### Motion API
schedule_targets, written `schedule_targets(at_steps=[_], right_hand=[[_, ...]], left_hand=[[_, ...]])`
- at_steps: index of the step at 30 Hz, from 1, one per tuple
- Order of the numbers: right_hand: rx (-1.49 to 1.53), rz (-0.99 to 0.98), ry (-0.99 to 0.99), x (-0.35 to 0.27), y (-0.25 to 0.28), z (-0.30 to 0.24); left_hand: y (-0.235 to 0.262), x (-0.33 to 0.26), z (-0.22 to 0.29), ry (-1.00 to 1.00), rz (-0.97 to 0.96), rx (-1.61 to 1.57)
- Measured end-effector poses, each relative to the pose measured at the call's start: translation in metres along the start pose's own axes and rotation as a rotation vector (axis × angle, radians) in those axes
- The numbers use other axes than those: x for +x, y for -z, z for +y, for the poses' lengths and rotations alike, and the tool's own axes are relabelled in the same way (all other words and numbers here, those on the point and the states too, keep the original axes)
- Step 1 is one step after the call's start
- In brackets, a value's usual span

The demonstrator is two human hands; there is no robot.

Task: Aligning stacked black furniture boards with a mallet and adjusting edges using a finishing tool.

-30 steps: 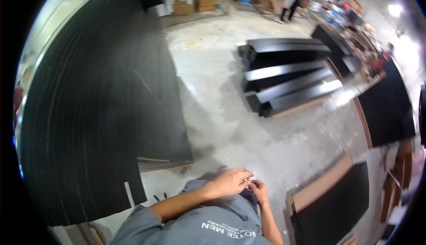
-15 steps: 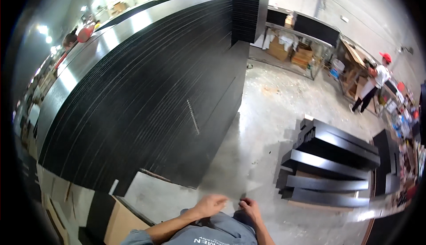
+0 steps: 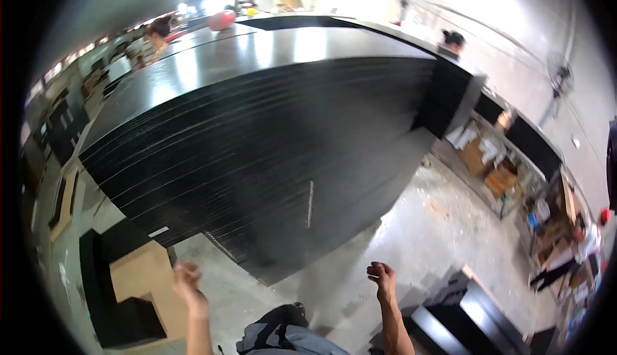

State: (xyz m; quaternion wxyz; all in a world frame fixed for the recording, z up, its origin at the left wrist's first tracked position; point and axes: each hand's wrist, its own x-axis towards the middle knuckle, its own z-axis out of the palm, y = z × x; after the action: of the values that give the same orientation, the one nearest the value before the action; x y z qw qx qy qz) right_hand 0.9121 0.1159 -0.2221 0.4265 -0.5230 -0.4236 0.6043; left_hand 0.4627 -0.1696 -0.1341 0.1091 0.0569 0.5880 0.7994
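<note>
1. Both hands, left blurred and seemingly loose, right curled shut, held nothing
2. They hung apart before the tall stack of black panels
3. Judged step: approaching; next calls for gripping a panel edge

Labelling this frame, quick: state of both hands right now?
Left hand: blurred, raised in front of the black panel stack; cannot tell if open or holding anything.
Right hand: closed in a loose fist; nothing visible in it.
</note>
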Motion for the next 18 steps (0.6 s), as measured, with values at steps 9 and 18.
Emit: schedule_targets(at_steps=[9, 18], right_hand=[[0.152, 0.087, 0.554, 0.187, -0.046, -0.165], [0.186, 0.214, 0.752, 0.362, -0.058, -0.294]], left_hand=[[-0.073, 0.034, 0.087, -0.101, 0.271, -0.548], [-0.084, 0.068, 0.053, -0.185, 0.143, -0.516]])
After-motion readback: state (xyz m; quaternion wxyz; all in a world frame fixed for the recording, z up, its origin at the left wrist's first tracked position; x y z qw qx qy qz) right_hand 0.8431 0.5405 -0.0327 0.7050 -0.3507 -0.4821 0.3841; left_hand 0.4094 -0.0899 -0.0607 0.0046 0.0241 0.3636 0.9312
